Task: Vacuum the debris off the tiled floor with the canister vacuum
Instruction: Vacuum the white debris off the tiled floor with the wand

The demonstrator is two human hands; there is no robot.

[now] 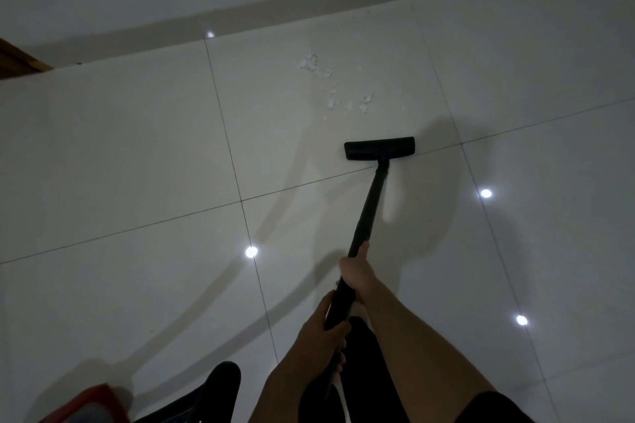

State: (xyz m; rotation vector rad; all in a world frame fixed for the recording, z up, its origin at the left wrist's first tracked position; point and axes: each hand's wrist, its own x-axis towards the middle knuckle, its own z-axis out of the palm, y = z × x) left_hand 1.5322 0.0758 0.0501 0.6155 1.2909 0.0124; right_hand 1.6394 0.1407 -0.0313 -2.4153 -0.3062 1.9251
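Just beyond your floor head (pixel 379 148), debris (pixel 331 86) lies far-left along the wand (pixel 366 213); right hand (pixel 355 271) leads, left hand (pixel 328 330) trails, fingers wrapped.

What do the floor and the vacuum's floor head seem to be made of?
Floor: likely glazed ceramic or porcelain tile, glossy; it mirrors ceiling lights and shows thin dark grout lines.
Floor head: probably moulded black plastic, matte, with no shine or reflection.
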